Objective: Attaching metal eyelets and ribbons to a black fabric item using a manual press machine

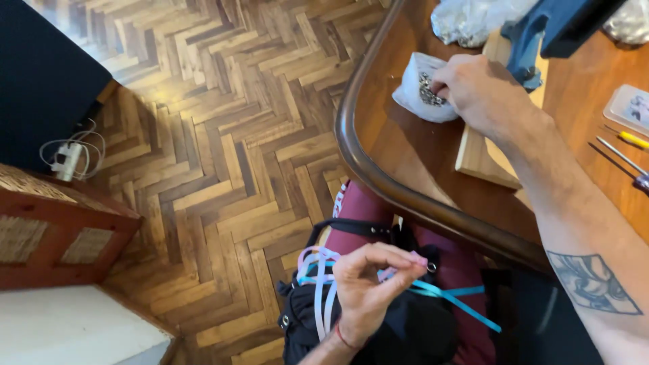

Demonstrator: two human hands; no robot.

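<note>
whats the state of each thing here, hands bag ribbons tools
left hand: over the lap, thumb and fingertips pinched on the ribbons
ribbons: pink, white and blue strands, loose, trailing over a black bag
black bag: resting on the lap
right hand: on the table, fingers inside the small plastic bag
small plastic bag: open, lying on the table, small dark pieces inside
yellow-handled tool: lying flat, untouched
table: wooden, glossy

Small bag (420, 89) on table (378, 145), board (481, 159) right of it, ribbons (323, 284) below table edge, probably on lap
</note>
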